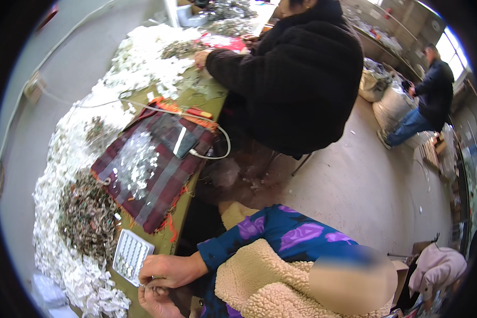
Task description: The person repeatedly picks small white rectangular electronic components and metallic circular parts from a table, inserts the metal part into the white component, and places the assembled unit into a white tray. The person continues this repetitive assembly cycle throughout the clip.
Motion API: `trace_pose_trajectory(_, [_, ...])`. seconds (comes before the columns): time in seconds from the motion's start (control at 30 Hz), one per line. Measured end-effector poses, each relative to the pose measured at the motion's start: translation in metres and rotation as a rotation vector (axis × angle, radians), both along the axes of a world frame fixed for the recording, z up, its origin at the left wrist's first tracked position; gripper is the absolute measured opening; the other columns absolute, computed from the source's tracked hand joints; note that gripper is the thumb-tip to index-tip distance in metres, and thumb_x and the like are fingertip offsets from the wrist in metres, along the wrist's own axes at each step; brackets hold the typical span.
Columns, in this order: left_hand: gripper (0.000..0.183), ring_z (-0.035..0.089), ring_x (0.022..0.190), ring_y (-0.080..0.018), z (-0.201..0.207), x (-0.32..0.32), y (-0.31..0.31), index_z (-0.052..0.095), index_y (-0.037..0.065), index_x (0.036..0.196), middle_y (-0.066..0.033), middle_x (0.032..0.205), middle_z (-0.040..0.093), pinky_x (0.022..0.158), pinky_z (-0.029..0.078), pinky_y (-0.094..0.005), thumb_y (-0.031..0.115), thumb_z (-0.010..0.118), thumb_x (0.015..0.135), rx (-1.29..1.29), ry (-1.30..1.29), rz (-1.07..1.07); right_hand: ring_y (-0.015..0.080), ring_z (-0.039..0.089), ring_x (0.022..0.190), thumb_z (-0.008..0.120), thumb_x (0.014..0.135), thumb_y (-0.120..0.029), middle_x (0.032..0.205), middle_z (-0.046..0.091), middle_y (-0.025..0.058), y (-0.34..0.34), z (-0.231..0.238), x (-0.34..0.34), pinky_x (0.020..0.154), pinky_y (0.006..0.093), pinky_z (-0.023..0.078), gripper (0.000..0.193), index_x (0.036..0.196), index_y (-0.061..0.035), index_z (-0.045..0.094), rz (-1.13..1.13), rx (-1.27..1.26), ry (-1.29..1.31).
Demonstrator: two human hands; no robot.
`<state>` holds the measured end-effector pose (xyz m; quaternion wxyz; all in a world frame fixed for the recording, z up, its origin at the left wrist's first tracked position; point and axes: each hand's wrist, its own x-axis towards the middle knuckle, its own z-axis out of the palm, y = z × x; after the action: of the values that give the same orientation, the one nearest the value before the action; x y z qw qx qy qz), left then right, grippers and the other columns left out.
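Note:
My right hand [169,270] comes in from the right in a blue and purple sleeve, with its fingertips pinched together. Just below, my left hand [156,303] meets it fingertip to fingertip. Something small seems to be between them, too tiny to name. Next to my right knuckles lies a white tray [118,247] with rows of round spots. Beyond it a dark red plaid cloth [161,193] bears a pile of small clear and silvery pieces [135,164]. A dark phone [173,137] with a white cable [228,140] rests at the cloth's far side.
White scraps [63,153] heap along the table's left side, beside a brown-green tangled pile [87,214]. A red-handled tool [199,113] lies beyond the cloth. A co-worker in a dark coat [297,74] sits farther up the table. Another person [432,93] stands by large sacks [395,103].

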<state>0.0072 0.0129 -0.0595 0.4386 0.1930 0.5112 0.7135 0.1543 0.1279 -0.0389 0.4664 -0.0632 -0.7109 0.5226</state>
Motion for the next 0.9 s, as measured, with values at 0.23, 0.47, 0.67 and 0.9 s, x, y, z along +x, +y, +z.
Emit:
trace_pose_trajectory(0.23, [0.019,0.054,0.078,-0.0158,0.024,0.011,0.010,0.063,0.004,0.099,-0.0032,0.086,0.058,0.071,0.046,-0.0271,0.019,0.052,0.100,-0.107,0.173,-0.193,0.0293,0.059,0.083,0.071,0.080,-0.001,0.090,0.060,0.0119,0.004,0.004,0.007,0.074,0.0375,0.048,0.019,0.094,-0.0004,0.058,0.014,-0.163,0.063])
trace_pose_trajectory(0.47, [0.041,0.053,0.099,-0.0165,0.027,0.024,0.002,0.045,0.004,0.137,-0.0072,0.111,0.057,0.089,0.042,-0.0263,0.025,0.050,0.101,-0.029,0.370,-0.364,0.0328,0.060,0.084,0.069,0.080,-0.004,0.088,0.059,0.0139,0.008,0.002,0.010,0.075,0.0406,0.049,0.018,0.093,0.0006,0.057,-0.002,-0.067,0.049])
trace_pose_trajectory(0.67, [0.031,0.062,0.102,-0.0144,0.024,0.025,0.019,0.059,0.004,0.124,-0.0059,0.116,0.064,0.090,0.052,-0.0296,0.025,0.053,0.102,-0.129,-0.363,-0.117,0.0341,0.059,0.089,0.068,0.080,-0.006,0.093,0.058,0.0163,0.012,0.007,0.018,0.077,0.0404,0.049,0.021,0.098,-0.0004,0.057,0.032,-0.091,-0.070])
trace_pose_trajectory(0.9, [0.028,0.069,0.085,-0.0175,0.036,0.041,0.000,0.060,-0.005,0.120,-0.0120,0.103,0.069,0.075,0.058,-0.0316,0.014,0.058,0.099,-0.038,-0.260,-0.163,0.0326,0.066,0.084,0.070,0.077,0.007,0.092,0.067,0.0155,0.015,0.010,0.028,0.073,0.0368,0.054,0.026,0.102,-0.0010,0.067,-0.021,-0.062,-0.230])
